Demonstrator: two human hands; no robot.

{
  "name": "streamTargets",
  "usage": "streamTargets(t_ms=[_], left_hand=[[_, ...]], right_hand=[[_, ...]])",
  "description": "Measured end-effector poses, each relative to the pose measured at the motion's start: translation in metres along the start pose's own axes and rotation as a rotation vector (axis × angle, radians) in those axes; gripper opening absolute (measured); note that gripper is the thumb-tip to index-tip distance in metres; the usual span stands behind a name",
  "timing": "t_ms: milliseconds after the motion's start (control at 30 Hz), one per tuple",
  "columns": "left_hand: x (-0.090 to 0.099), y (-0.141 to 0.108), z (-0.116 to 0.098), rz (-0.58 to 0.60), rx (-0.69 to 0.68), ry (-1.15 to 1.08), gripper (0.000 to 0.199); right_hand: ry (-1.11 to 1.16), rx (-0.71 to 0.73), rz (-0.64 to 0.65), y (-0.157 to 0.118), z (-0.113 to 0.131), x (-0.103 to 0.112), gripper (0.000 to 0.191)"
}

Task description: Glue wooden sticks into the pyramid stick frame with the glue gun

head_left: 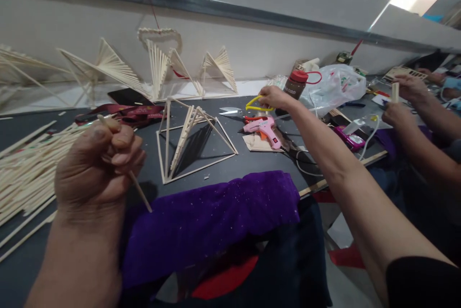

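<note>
My left hand [99, 164] is closed around a thin wooden stick [140, 192], raised over the near left of the table. My right hand [275, 97] stretches far forward, its fingers curled on a yellow-handled tool [255, 104] whose working end I cannot make out. Right beside it lie silver scissor blades [230, 112]; which handle belongs to them is unclear. Below that hand, a pink glue gun [264, 130] rests on a piece of cardboard [257, 143]. Between my hands stands an open frame of glued sticks [200, 166], with a row of short sticks inside.
Loose sticks [29, 173] are heaped at left. A folded purple cloth [216, 212] lies along the near edge. Similar stick models [219, 70] line the wall. A red-capped bottle [297, 82] and a plastic bag [338, 87] stand behind. At right, a co-worker's hands [396, 111] hold wood pieces.
</note>
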State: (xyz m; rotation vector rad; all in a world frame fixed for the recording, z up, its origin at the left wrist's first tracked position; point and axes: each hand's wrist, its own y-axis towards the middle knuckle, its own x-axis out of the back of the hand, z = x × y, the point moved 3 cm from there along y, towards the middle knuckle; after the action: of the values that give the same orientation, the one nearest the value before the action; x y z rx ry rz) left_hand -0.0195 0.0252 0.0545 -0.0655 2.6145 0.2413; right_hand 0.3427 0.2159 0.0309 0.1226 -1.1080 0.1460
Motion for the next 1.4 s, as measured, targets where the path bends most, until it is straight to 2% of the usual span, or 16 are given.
streamTargets(t_ms=[67,267,433,533,600,667,733,800,900,967,1067,1133,1200,1267,1333,1400], left_hand=[[0.000,0.000,0.000,0.007,0.001,0.004,0.018],[0.002,0.002,0.000,0.017,0.001,0.026,0.021],[0.003,0.000,0.001,0.026,0.020,-0.029,0.024],[0.001,-0.001,-0.002,0.034,0.003,-0.033,0.026],[-0.001,-0.004,-0.007,0.033,-0.032,-0.015,0.026],[-0.004,-0.008,-0.015,0.034,-0.086,0.026,0.027],[-0.009,-0.015,-0.022,0.034,-0.160,0.077,0.026],[-0.016,-0.026,-0.028,0.037,-0.223,0.122,0.020],[-0.029,-0.050,-0.025,0.042,-0.242,0.257,0.009],[-0.038,-0.069,-0.015,0.085,-0.190,0.454,0.007],[-0.047,-0.098,0.005,0.292,-0.118,0.839,0.008],[-0.046,-0.113,0.018,0.430,-0.108,1.075,0.014],[-0.040,-0.122,0.030,0.491,-0.124,1.252,0.019],[-0.031,-0.125,0.042,0.504,-0.132,1.358,0.022],[-0.022,-0.126,0.055,0.516,-0.115,1.391,0.022],[-0.014,-0.125,0.064,0.489,-0.089,1.364,0.022]], right_hand=[[0.038,0.047,-0.097,-0.006,0.008,0.008,0.020],[-0.102,0.074,-0.372,-0.029,0.018,0.022,0.021],[0.191,-0.016,-0.682,-0.047,0.015,0.029,0.020],[0.485,-0.021,-0.738,-0.065,0.019,0.030,0.024],[0.779,0.000,-0.705,-0.089,0.025,0.026,0.020],[0.942,0.022,-0.586,-0.120,0.031,0.015,0.022],[1.010,0.000,-0.389,-0.156,0.035,-0.005,0.029],[1.038,-0.090,-0.177,-0.188,0.034,-0.030,0.032],[1.018,-0.166,0.093,-0.217,0.030,-0.063,0.031],[0.878,-0.146,0.111,-0.222,0.025,-0.073,0.024],[0.344,0.033,-0.115,-0.222,0.025,-0.067,0.017],[-0.024,0.179,-0.232,-0.227,0.033,-0.061,0.023],[-0.218,0.280,-0.181,-0.236,0.044,-0.060,0.033],[-0.296,0.328,-0.030,-0.245,0.054,-0.063,0.041],[-0.347,0.330,0.088,-0.250,0.060,-0.066,0.046],[-0.377,0.320,0.144,-0.250,0.064,-0.067,0.049]])
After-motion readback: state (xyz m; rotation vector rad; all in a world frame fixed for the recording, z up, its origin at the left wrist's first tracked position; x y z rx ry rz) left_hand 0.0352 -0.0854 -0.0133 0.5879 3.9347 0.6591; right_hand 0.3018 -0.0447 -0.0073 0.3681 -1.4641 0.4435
